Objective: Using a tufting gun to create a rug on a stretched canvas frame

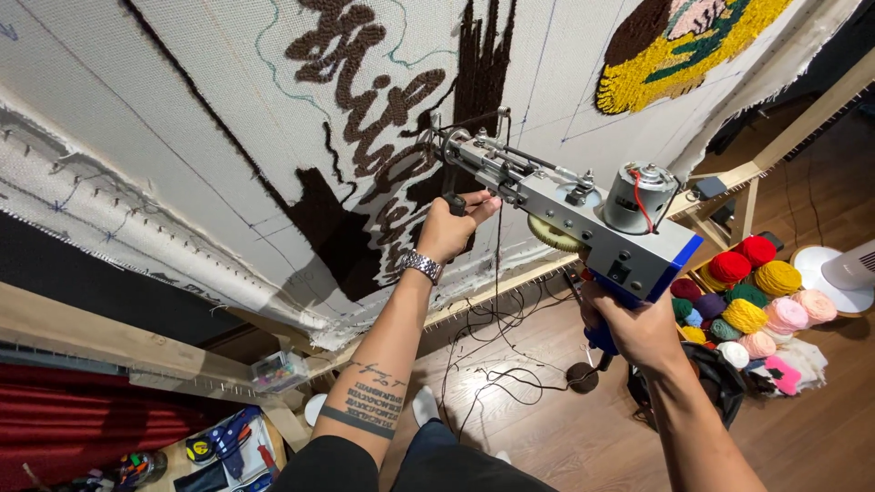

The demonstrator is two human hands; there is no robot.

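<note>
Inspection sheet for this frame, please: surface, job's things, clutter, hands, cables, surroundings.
Surface: white backing cloth stretched on a wooden frame, partly tufted brown.
Job's things: tufting gun, tip against the cloth.
Clutter: yarn balls in a crate; small tools lower left.
Hands: left hand grips the front handle; right hand grips the blue rear handle.
Cables: black cord loose on the floor.
Surroundings: wood floor; white fan.
</note>
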